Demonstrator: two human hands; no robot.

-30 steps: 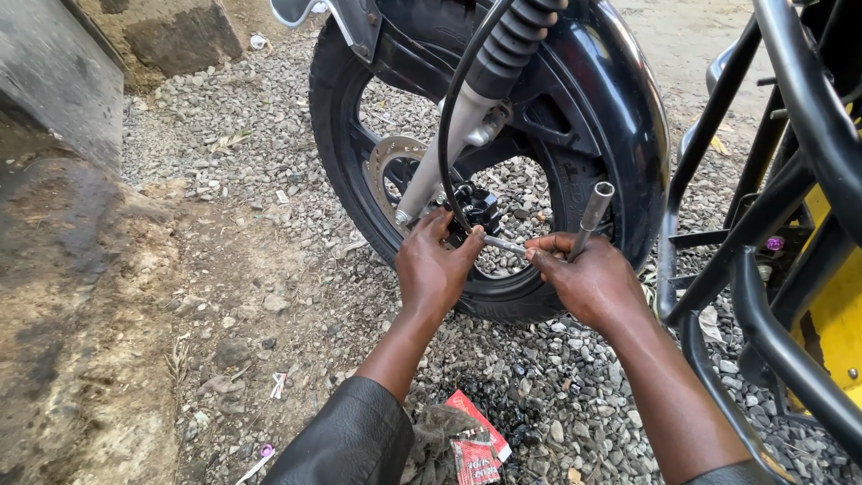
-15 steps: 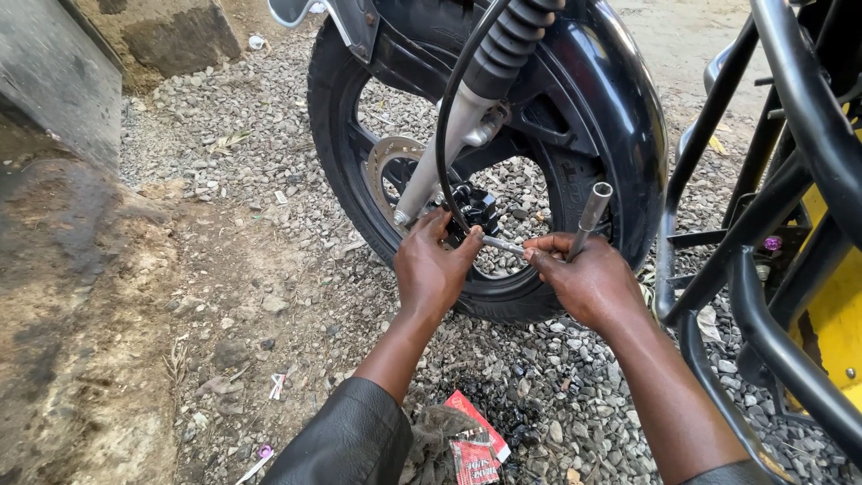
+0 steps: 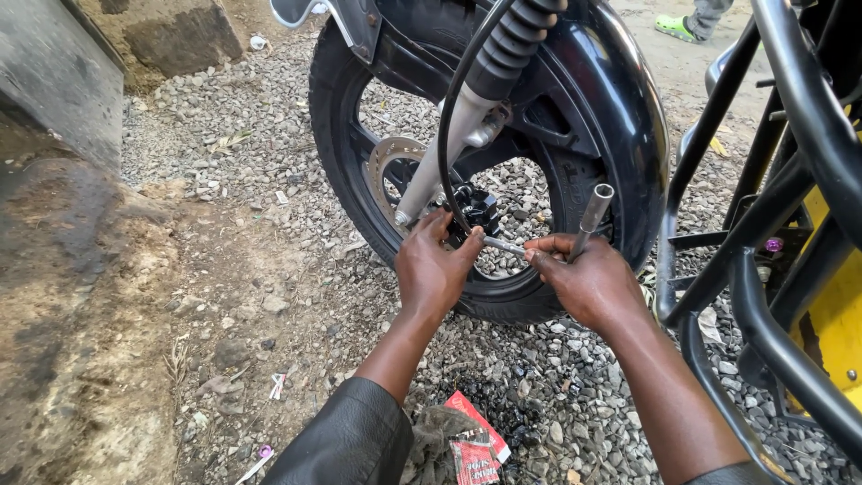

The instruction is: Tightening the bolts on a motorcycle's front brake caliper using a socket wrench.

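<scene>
A motorcycle front wheel [image 3: 341,171] with a black tyre, a brake disc [image 3: 388,171] and a black mudguard [image 3: 620,108] stands on gravel. My left hand [image 3: 435,269] rests against the black brake caliper [image 3: 476,211] at the foot of the silver fork leg [image 3: 440,162], fingers curled at the caliper. My right hand [image 3: 588,283] grips a metal socket wrench [image 3: 588,220]; one arm of the wrench reaches left to the caliper and its tubular arm sticks up.
A black tubular crash guard [image 3: 763,269] and yellow bodywork [image 3: 835,314] fill the right side. A red wrapper [image 3: 476,445] and a dark rag [image 3: 431,440] lie on the gravel below my arms. A concrete block [image 3: 54,81] sits at left. Another person's green shoe [image 3: 678,27] shows top right.
Both hands stay at the caliper with only slight shifts; my left fingers have moved a little along the caliper and the wrench is held almost as before.
</scene>
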